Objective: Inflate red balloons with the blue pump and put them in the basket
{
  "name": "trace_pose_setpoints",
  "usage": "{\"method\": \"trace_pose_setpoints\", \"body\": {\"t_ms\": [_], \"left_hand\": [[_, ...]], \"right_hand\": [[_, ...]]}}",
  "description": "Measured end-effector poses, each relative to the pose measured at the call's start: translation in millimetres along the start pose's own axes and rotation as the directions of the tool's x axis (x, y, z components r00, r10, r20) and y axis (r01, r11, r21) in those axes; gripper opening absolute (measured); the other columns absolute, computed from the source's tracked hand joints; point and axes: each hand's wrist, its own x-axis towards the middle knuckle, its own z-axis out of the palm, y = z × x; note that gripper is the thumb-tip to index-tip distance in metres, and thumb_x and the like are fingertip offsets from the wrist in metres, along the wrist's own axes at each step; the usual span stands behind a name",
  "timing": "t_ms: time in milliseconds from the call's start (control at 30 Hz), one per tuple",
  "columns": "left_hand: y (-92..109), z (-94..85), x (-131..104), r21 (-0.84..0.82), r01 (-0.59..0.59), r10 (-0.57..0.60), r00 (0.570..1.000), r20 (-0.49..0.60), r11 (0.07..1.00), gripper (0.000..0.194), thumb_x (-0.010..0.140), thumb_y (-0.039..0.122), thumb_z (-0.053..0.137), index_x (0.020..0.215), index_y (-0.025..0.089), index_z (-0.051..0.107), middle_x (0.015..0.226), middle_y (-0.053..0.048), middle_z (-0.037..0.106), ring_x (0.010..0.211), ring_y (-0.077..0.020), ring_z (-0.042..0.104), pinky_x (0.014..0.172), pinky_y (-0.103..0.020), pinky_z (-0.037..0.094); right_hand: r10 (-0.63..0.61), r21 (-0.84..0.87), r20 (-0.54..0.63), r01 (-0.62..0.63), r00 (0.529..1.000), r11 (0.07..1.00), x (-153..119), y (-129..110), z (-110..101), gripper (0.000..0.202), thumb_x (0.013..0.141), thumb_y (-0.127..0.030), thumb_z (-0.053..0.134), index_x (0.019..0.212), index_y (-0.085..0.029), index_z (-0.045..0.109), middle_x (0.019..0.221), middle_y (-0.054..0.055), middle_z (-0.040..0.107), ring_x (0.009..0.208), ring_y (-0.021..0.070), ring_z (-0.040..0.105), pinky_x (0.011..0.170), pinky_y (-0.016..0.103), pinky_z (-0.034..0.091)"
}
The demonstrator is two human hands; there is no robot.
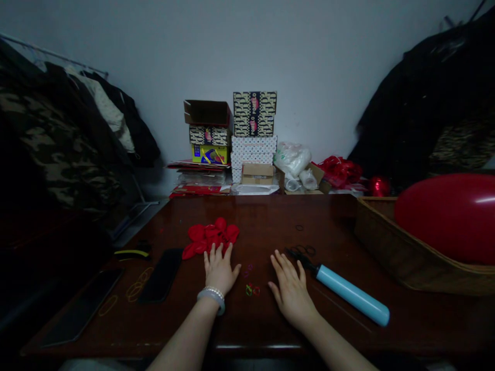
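Note:
My left hand (220, 269) lies palm down on the dark table (266, 216), fingers spread, fingertips at the near edge of a pile of red deflated balloons (212, 234). A pale bangle and a beaded bracelet circle that wrist. My right hand (291, 289) rests flat with its fingers outstretched and holds nothing. Just right of it lies a light blue hand pump (352, 294) with a black nozzle end. Between the hands are several small coloured rubber bands (252, 290). Black bands (305, 250) lie beyond the nozzle.
A wicker basket (406, 263) at the right holds a big inflated red balloon (448, 216). To the left are a black phone (161, 275), tan rubber bands (139, 285), a dark flat tablet-like slab (83, 309) and a black-and-yellow tool (133, 253). Stacked boxes (253, 149) stand behind the table.

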Motion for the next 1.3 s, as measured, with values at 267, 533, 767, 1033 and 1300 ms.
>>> {"method": "trace_pose_setpoints", "body": {"t_ms": [267, 533, 767, 1033, 1300], "left_hand": [[-3.8, 14.6, 9.0, 0.028, -0.002, 0.003, 0.999, -0.047, 1.0, 0.051, 0.083, 0.042, 0.051, 0.123, 0.013, 0.061, 0.14, -0.015, 0.048, 0.139, -0.0345, 0.022, 0.111, -0.056, -0.002], [-13.3, -14.8, 19.7, -0.348, -0.097, -0.031, 0.938, -0.346, 0.932, 0.036, 0.085, 0.03, 0.051, 0.112, 0.012, 0.065, 0.122, -0.013, 0.063, 0.118, -0.0262, 0.054, 0.112, -0.049, 0.021], [-10.9, -33.4, 20.2, -0.836, 0.012, -0.157, 0.983, -0.09, 0.549, 0.038, 0.08, 0.033, 0.059, 0.111, 0.014, 0.066, 0.119, -0.011, 0.065, 0.109, -0.0223, 0.06, 0.099, -0.036, 0.042], [32.1, -50.9, -10.6, -0.928, 0.372, 0.32, 0.88, 0.351, -0.004, 0.031, 0.075, 0.026, 0.066, 0.102, 0.012, 0.069, 0.106, -0.013, 0.07, 0.092, -0.0215, 0.065, 0.087, -0.034, 0.047], [32.8, -41.9, -7.2, -0.937, 0.257, 0.171, 0.938, 0.301, 0.237, 0.034, 0.075, 0.024, 0.058, 0.106, 0.013, 0.067, 0.086, -0.007, 0.07, 0.074, -0.0166, 0.064, 0.071, -0.028, 0.048]], "right_hand": [[0.039, 0.042, 0.129, -0.045, 0.991, 0.998, -1.7, -6.2, -4.1, 0.059, 0.091, -0.031, 0.041, 0.147, -0.024, 0.024, 0.156, 0.003, 0.017, 0.142, 0.0248, 0.022, 0.114, 0.055, 0.01], [0.052, 0.072, 0.137, -0.062, 0.989, 0.995, -3.5, -4.6, -6.6, 0.058, 0.091, -0.034, 0.042, 0.146, -0.024, 0.026, 0.156, 0.004, 0.019, 0.142, 0.0242, 0.021, 0.115, 0.054, 0.011], [0.006, 0.176, 0.082, -0.021, 0.997, 0.984, -4.2, -3.8, -6.6, 0.055, 0.092, -0.031, 0.043, 0.145, -0.023, 0.03, 0.152, 0.007, 0.032, 0.14, 0.0234, 0.026, 0.114, 0.052, 0.02], [0.002, 0.522, 0.023, -0.014, 1.0, 0.853, 0.4, -9.3, -18.1, 0.071, 0.084, -0.036, 0.058, 0.145, -0.02, 0.027, 0.143, 0.012, 0.044, 0.132, 0.0255, 0.039, 0.109, 0.045, 0.032], [0.055, 0.779, 0.311, -0.288, 0.949, 0.557, 5.7, -12.5, -30.2, 0.023, 0.083, -0.039, 0.059, 0.092, -0.019, 0.066, 0.077, 0.0, 0.067, 0.07, 0.0159, 0.06, 0.065, 0.026, 0.044]]}}
